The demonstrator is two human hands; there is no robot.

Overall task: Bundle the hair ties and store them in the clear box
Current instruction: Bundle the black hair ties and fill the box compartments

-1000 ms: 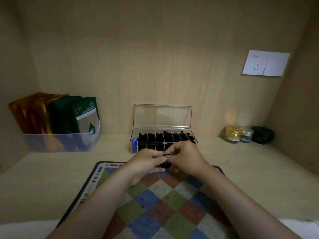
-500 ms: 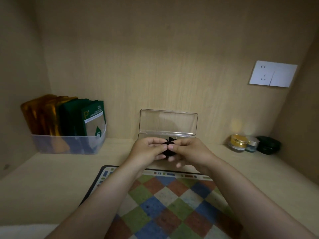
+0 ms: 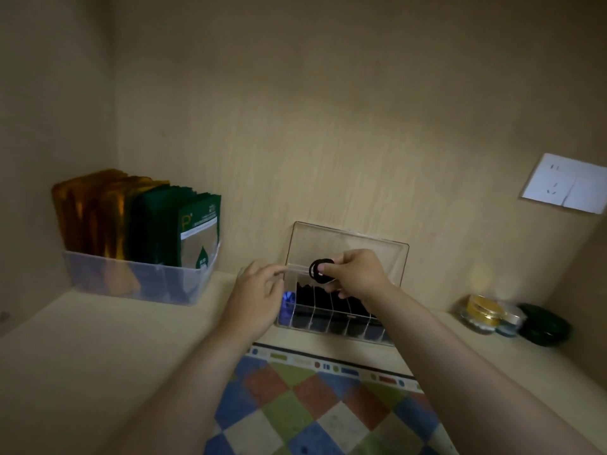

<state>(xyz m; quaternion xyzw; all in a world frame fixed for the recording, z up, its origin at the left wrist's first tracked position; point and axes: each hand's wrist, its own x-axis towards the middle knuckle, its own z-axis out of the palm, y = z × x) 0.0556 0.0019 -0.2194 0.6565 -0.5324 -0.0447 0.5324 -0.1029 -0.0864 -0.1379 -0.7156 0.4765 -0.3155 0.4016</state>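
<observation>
Black hair ties (image 3: 318, 268), a small bunch of rings, are pinched between the thumb and fingers (image 3: 343, 259) of the right hand (image 3: 358, 274). The right arm reaches forward. The hand hangs over the clear box (image 3: 328, 323), just in front of its raised lid (image 3: 371, 246). The bunch is up in the air above the box and does not touch it.

The left hand (image 3: 256, 297) is stretched out beside it, loose and holding nothing. Its fingers (image 3: 275, 270) point at the left edge of the lid. I cannot tell if they touch it.

Under the right fingers the box has little rooms in a row, filled with more black ties (image 3: 331, 298). The room nearest the left fingers has something blue (image 3: 289, 297) in it.

The box stands on a pale wooden bench (image 3: 98, 349), close to a wooden back wall (image 3: 328, 126). Below both wrists, nearer the person, lies a mat (image 3: 312, 408) of coloured squares. Far to the left of the left fingers is a see-through bin (image 3: 138, 280) full of gold packets (image 3: 88, 211) and green packets (image 3: 164, 224). Far to the right of the right fingers stand a gold jar (image 3: 483, 310) and a dark green jar (image 3: 543, 325), with a smaller one between them. Higher up on the right is a white socket plate (image 3: 568, 183). The light is dim.
</observation>
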